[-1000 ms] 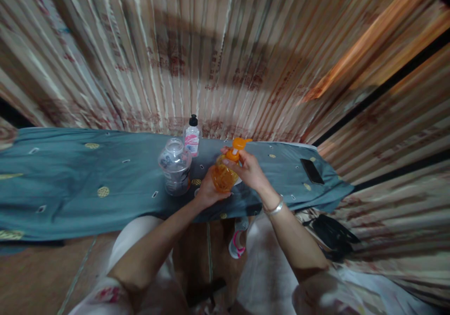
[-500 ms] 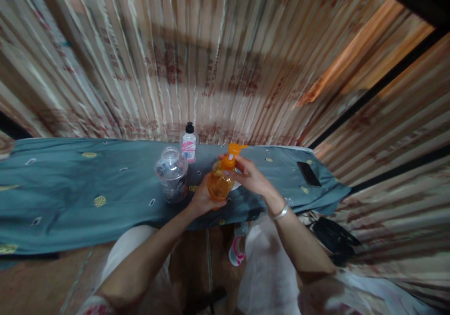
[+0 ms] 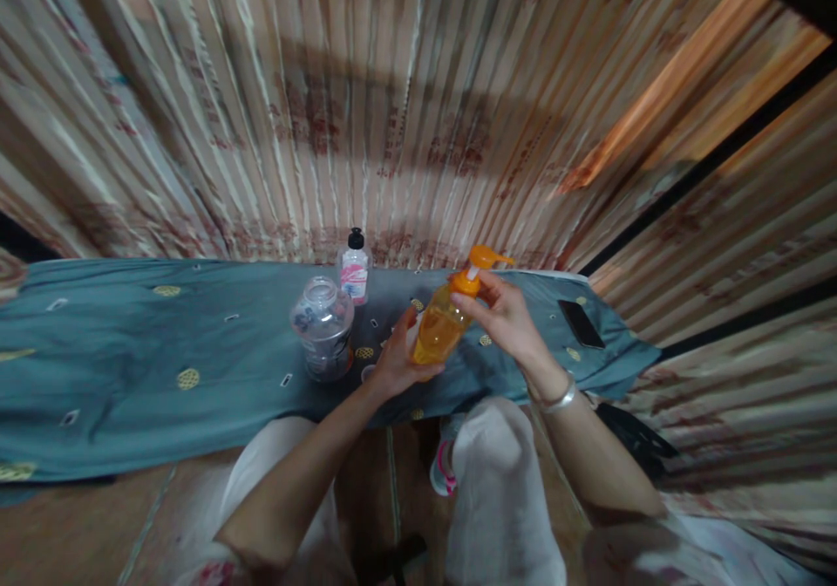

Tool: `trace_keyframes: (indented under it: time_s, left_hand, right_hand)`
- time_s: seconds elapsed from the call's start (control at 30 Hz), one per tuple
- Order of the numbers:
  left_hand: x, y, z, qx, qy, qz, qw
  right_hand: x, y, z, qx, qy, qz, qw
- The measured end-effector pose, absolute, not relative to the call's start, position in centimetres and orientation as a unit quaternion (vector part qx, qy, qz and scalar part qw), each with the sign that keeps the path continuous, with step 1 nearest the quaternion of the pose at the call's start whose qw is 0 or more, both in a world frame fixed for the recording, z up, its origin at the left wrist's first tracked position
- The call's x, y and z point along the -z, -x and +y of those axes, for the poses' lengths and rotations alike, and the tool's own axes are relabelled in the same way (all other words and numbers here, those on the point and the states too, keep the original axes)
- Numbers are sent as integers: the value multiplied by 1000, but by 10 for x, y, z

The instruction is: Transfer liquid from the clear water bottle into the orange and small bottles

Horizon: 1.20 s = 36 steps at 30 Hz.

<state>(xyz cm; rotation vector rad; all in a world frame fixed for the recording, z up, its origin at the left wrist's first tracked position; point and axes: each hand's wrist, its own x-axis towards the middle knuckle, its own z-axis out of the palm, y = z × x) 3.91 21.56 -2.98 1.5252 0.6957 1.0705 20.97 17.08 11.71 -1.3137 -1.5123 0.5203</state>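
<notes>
An amber pump bottle (image 3: 442, 329) with an orange pump head is tilted to the right between my two hands. My left hand (image 3: 398, 361) is wrapped round the lower body of the bottle. With thumb and fingers, my right hand (image 3: 502, 314) grips the orange collar below the pump. Left of the hands stands a clear plastic jar (image 3: 325, 329) with a narrower top. Behind it is a small clear bottle (image 3: 354, 274) with a black cap and a pink-and-white label. A small round rim beside my left hand is mostly hidden.
A teal patterned cloth (image 3: 144, 350) covers the narrow table. On its right end lies a black phone (image 3: 581, 323). Pleated curtains (image 3: 366, 115) hang behind the table and on the right. A dark bag (image 3: 634, 438) sits low at the right.
Both hands have moved right with the pump bottle, and it now leans more to the right. The jar, small bottle and phone remain in place.
</notes>
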Motion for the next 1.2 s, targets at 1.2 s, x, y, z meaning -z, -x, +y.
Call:
trace_keyframes:
  time_s: [1.2]
  left_hand:
    - [73, -111, 293, -509, -457, 386, 619]
  right_hand:
    - [-89, -255, 365, 73, 741, -543, 389]
